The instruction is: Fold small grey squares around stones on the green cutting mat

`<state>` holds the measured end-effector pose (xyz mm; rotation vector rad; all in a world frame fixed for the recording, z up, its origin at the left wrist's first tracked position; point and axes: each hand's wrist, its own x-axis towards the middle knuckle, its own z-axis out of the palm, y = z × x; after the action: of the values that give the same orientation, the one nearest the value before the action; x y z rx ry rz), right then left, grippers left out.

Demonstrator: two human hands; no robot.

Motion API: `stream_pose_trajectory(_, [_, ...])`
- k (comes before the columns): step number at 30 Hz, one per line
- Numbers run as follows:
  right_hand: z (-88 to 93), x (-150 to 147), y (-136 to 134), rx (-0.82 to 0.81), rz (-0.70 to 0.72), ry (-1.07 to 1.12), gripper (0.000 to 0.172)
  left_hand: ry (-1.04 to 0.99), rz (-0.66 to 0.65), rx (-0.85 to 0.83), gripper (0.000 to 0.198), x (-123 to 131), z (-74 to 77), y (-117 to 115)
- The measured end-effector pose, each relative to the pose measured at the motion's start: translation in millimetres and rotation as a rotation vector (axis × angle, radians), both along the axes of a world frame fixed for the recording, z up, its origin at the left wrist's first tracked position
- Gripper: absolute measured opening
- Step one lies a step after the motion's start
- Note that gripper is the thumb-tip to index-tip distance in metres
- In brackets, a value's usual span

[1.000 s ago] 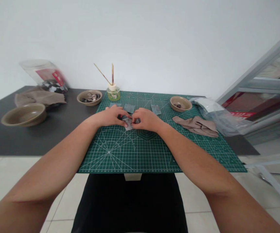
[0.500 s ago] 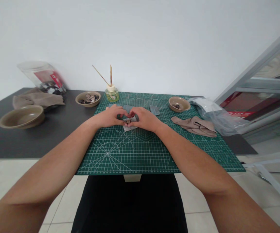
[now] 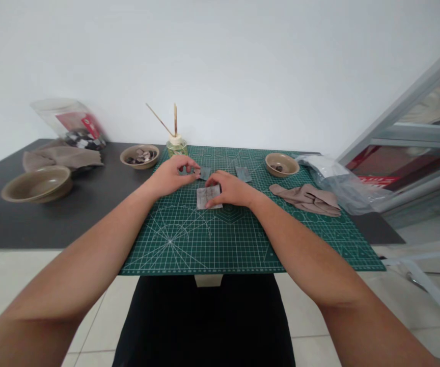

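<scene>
The person's left hand (image 3: 174, 174) hovers low over a green cutting mat (image 3: 189, 244), fingers curled and thumb and forefinger drawn narrow at the edge of a small grey patch (image 3: 205, 173); I cannot tell whether they grip it. The right hand (image 3: 230, 187) lies palm down, fingers loosely spread, its tips pressing the right edge of a pale grey square (image 3: 207, 197) lying flat near the mat's middle. A tipped clear plastic jar (image 3: 67, 122) at far left carries a red label, its writing too small to read. From the left, the dark bench (image 3: 90, 214) holds a wide tan bowl (image 3: 36, 182), a crumpled beige cloth (image 3: 61, 157), a small bowl of pebble-like pieces (image 3: 140, 155) and a glass reed diffuser (image 3: 176, 145). The mat, printed with white grid lines, carries another grey patch (image 3: 243, 173), a second small bowl (image 3: 281, 164), a folded beige cloth (image 3: 306, 198) and a crinkled clear bag (image 3: 338, 181).
</scene>
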<state>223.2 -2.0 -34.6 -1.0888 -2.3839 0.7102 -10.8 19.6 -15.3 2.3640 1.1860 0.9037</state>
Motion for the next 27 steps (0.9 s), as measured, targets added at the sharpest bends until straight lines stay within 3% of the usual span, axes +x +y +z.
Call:
stream_pose_trajectory(4, [5.6,4,2,-0.309,0.040,0.298,0.035,-0.201,0.094,0.039,0.025,-1,-1.3,2])
stream_pose_trajectory(7, [10.8,4,1,-0.431,0.036,0.538,0.031,-0.277,0.129,0.044,0.023,0,-1.6,3])
stream_pose_trajectory(11, [13.2,3,0,-0.384,-0.016,0.666,0.031,-0.331,0.154,0.041,0.019,2,-1.8,4])
stream_pose_trajectory(16, [11.3,6,1,-0.364,0.008,0.433,0.029,-0.343,0.169,-0.002,0.018,3,-3.5,4])
stream_pose_trajectory(23, [9.3,6,1,-0.233,0.018,0.293,0.022,-0.273,0.298,0.043,0.027,-1,-2.8,5])
stream_pose_trajectory(25, [8.2,6,4,-0.161,-0.054,0.299,0.019,-0.257,0.359,0.047,0.028,-4,-1.0,6])
stream_pose_trajectory(27, [7.9,8,7,-0.052,-0.223,0.420,0.020,-0.233,0.421,0.045,0.028,-6,1.0,6])
